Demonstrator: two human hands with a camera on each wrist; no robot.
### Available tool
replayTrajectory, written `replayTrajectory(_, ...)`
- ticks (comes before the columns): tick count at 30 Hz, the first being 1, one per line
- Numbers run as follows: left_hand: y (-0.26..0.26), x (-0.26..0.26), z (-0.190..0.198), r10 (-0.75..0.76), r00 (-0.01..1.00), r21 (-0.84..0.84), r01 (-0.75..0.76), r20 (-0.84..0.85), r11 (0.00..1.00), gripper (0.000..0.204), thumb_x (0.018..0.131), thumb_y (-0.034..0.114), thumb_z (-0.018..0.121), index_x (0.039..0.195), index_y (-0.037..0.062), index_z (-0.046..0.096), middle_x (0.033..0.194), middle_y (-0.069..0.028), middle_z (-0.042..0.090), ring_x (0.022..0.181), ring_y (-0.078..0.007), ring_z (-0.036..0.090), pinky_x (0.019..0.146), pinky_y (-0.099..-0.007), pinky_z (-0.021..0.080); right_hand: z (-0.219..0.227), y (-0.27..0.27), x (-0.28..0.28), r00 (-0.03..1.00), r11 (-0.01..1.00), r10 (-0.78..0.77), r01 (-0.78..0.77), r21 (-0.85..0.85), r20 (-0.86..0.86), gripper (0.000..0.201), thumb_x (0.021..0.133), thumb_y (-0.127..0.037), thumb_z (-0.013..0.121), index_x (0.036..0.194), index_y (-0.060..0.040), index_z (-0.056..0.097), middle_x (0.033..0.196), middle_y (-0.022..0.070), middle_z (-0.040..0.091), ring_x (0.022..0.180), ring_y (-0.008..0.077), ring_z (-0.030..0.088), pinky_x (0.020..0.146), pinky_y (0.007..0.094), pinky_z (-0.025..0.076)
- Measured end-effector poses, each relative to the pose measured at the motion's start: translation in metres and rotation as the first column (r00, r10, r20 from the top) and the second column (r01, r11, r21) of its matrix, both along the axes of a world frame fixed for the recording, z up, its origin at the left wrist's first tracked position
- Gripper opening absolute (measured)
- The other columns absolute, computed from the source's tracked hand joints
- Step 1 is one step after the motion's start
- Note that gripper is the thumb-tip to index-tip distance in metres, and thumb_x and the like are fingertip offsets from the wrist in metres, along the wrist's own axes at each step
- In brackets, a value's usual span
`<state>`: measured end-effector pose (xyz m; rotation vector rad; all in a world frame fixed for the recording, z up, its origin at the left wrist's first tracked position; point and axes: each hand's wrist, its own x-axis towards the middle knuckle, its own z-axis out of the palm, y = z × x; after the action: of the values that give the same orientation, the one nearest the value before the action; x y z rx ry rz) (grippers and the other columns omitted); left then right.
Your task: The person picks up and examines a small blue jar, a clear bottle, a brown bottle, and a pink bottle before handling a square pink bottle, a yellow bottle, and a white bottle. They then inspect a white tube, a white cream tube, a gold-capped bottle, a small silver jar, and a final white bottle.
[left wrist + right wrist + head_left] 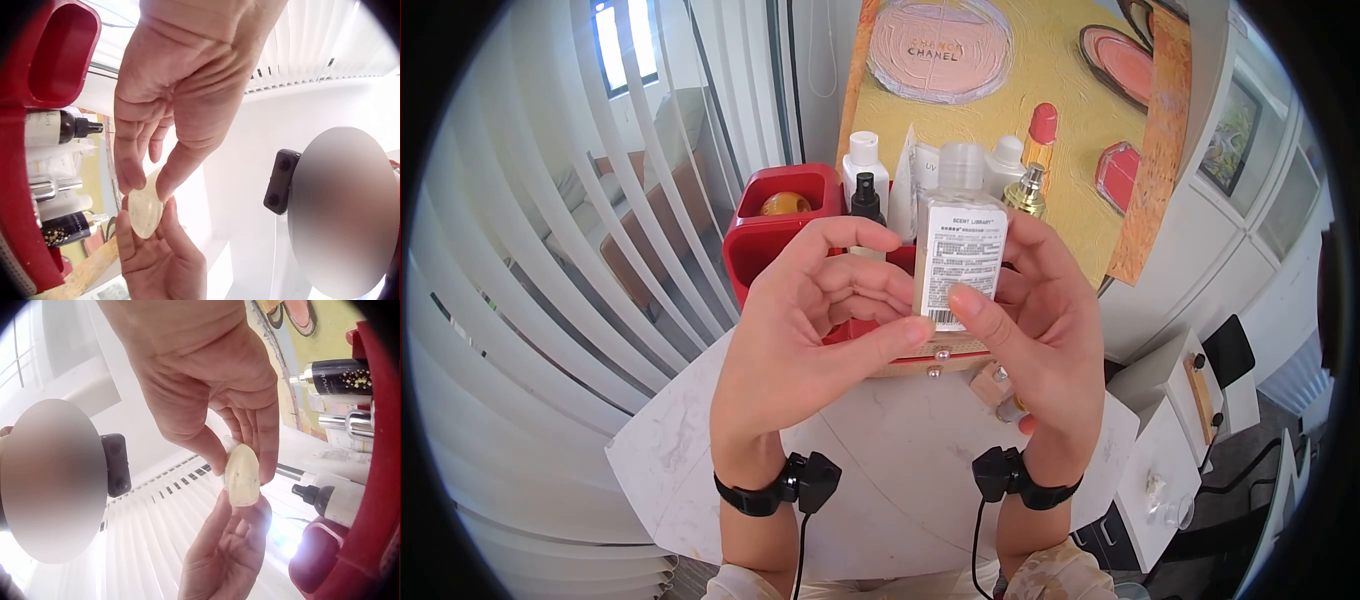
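Observation:
A clear flat bottle [962, 262] with a white printed label is held upright between both hands in the head view. The right hand [1050, 330] grips it, thumb on the label and fingers behind. My left hand [800, 330] touches its lower left edge with the thumb, fingers curved toward its side. In the left wrist view the bottle's pale rounded end [145, 212] shows between the left hand's [181, 94] thumb and fingertip, the other hand below. The right wrist view shows the same pale end [242, 478] pinched by the right hand [212, 387].
Behind the hands stands a red organizer [785, 180] with several bottles, including a white one [863, 160] and a gold-topped one [1028, 190]. A pale table [860, 440] lies beneath, with small items [992, 385] at the right. A painted board [1020, 60] leans behind.

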<state>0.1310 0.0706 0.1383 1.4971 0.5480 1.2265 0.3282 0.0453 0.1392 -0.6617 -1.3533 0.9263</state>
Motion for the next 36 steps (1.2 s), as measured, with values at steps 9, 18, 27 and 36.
replayTrajectory(9,0.004,-0.003,-0.006,0.013,0.999,0.091,-0.016,0.035,0.996,0.046,0.098,0.013,0.070,0.137,-0.0024,0.050,0.110,-0.0107,0.072,0.097,-0.0147,0.070,0.088,-0.0273,0.057,0.001,-0.002,0.001,0.999,0.999,0.050,-0.050,-0.016,0.009,0.055,0.092,-0.002,0.074,0.141,0.0025,0.049,0.119,0.0087,0.066,0.100,0.0137,0.068,0.085,0.0276,0.058)
replayTrajectory(18,-0.035,-0.004,0.004,0.280,0.954,0.148,-0.264,-0.104,0.953,0.038,0.086,0.007,0.083,0.119,-0.0020,0.068,0.099,-0.0029,0.072,0.086,-0.0070,0.065,0.076,-0.0229,0.054,0.005,-0.016,0.007,0.945,0.986,0.167,-0.162,-0.038,0.283,0.058,0.088,0.003,0.074,0.142,-0.0002,0.053,0.123,0.0092,0.064,0.108,0.0162,0.066,0.091,0.0286,0.056)
replayTrajectory(27,-0.083,-0.104,-0.074,0.640,0.565,0.206,-0.644,-0.521,0.736,0.029,0.082,0.012,0.086,0.102,-0.0036,0.072,0.082,-0.0021,0.070,0.072,-0.0078,0.061,0.067,-0.0253,0.050,0.012,-0.025,0.035,0.946,0.996,-0.017,-0.012,0.087,0.325,0.048,0.093,-0.009,0.072,0.138,-0.0035,0.058,0.117,0.0091,0.065,0.101,0.0122,0.065,0.097,0.0296,0.051)
replayTrajectory(36,-0.058,-0.143,-0.131,0.730,0.262,0.311,-0.777,-0.631,0.547,0.039,0.081,0.024,0.087,0.093,-0.0064,0.066,0.076,-0.0103,0.069,0.066,-0.0138,0.062,0.065,-0.0279,0.051,0.023,-0.036,0.046,0.959,0.994,-0.024,-0.007,0.108,0.281,0.046,0.093,-0.009,0.072,0.136,-0.0015,0.060,0.114,0.0087,0.067,0.100,0.0120,0.065,0.096,0.0290,0.050)
